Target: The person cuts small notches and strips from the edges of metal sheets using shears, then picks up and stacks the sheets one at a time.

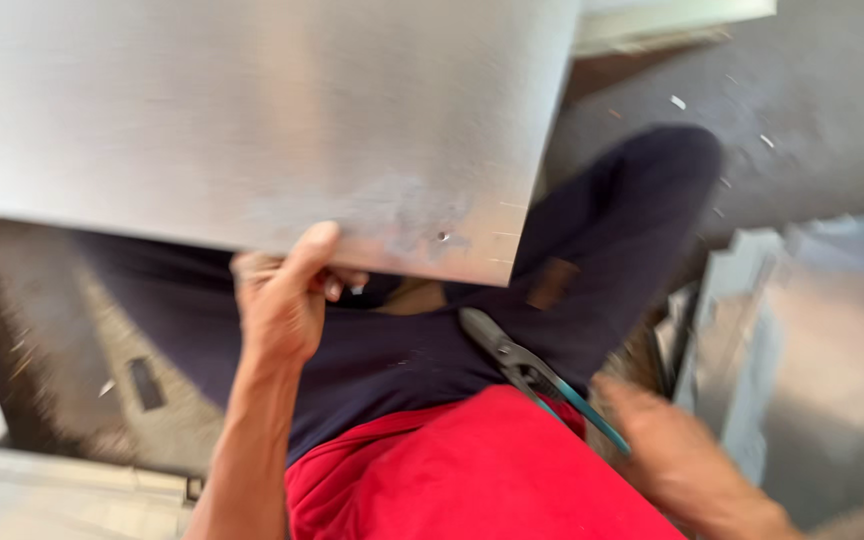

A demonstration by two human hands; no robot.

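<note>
— Red shirt (472, 470) nearest, dark trousers (592, 250) beyond. What did each hand have?

— His left hand (282, 300) pinched the near edge of the metal sheet (252, 110), thumb on top, fingers curled under. The right hand (677, 455) was blurred beside the blue-handled pliers (532, 375) lying across his lap; I couldn't tell whether it gripped them.

— And the sheet?

— Held over his knees, above the grey floor (812, 110). I'd judge a one-handed pinch risky: steadier with the panel rested on the thigh.

A plain silver-grey metal sheet (252, 110); pliers (537, 375) with seemingly teal handles; red shirt (472, 470), dark navy trousers (602, 230).
</note>
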